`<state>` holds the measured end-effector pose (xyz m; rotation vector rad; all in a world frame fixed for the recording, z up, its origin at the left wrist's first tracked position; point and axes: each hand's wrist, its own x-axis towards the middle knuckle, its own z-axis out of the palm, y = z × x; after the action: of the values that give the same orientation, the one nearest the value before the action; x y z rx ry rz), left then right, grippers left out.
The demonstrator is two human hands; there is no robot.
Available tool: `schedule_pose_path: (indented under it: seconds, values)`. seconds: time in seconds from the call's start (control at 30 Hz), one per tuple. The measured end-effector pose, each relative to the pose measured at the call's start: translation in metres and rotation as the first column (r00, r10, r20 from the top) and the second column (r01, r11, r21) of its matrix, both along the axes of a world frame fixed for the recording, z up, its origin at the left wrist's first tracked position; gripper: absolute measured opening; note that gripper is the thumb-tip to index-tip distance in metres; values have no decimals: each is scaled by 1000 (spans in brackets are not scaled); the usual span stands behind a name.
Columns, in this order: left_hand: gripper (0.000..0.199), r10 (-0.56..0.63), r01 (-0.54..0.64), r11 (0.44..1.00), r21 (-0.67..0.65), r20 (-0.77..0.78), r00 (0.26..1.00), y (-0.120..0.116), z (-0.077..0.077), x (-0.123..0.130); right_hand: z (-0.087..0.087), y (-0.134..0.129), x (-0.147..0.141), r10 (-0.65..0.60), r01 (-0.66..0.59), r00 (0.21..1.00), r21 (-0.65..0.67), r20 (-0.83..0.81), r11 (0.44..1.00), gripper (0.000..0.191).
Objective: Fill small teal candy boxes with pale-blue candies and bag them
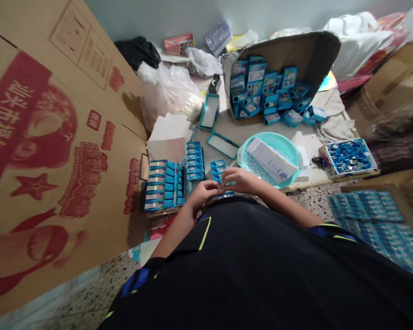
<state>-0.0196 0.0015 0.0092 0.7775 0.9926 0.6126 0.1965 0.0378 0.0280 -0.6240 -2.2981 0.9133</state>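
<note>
In the head view, the left hand (206, 191) and right hand (241, 180) were held with fingertips meeting over the near end of the cases (217, 170); whether anything was grasped in either grip could not be told. At nine o'clock, packs (161, 183) were ranked, seemingly done; at two, bits (256, 167) in the basin (285, 146) seemed unused.

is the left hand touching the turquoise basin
Apart: in the head view, blue pieces show in the gap between the left hand and the turquoise basin.
</note>
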Motion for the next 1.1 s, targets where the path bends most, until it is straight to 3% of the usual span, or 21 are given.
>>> schedule_pose_path:
  seconds: [0.13,0.23,0.3,0.37,0.43,0.53,0.63,0.73,0.83,0.93,1.03,1.1]
  values:
    - [45,112,-104,987,127,-58,992,3,-17,-9,0,4,-4,-120,117,988,36,95,992,14]
    - [50,222,-178,962,208,-207,953,-1,-47,-27,-9,0,19,-265,272,951,-18,161,962,12]
    - [49,290,-198,942,270,-362,886,-8,-74,-43,-20,-2,49,-399,417,886,-31,235,908,14]
    - [41,309,-148,934,325,-527,792,-16,-100,-56,-33,-2,84,-560,591,763,6,324,807,17]
    - [30,283,-77,940,332,-635,719,-22,-119,-66,-44,2,115,-697,740,589,74,409,669,20]
    - [16,230,-24,956,292,-700,676,-20,-135,-72,-56,13,141,-777,854,331,181,535,488,31]
    - [11,206,9,962,271,-752,626,-10,-140,-72,-61,27,143,-727,886,170,219,666,408,52]
    - [11,207,25,963,269,-794,572,-4,-141,-69,-64,36,137,-653,900,103,209,750,382,60]
    - [13,265,21,950,311,-841,471,-4,-140,-67,-65,39,135,-614,897,131,170,778,407,46]
    - [11,351,88,908,411,-857,378,-8,-136,-65,-58,37,138,-612,895,165,144,773,423,38]
    - [15,390,189,853,487,-834,389,-11,-124,-60,-42,30,138,-688,893,167,187,706,408,38]
    - [16,425,246,795,554,-799,425,-10,-106,-55,-26,24,132,-758,872,208,234,618,431,37]
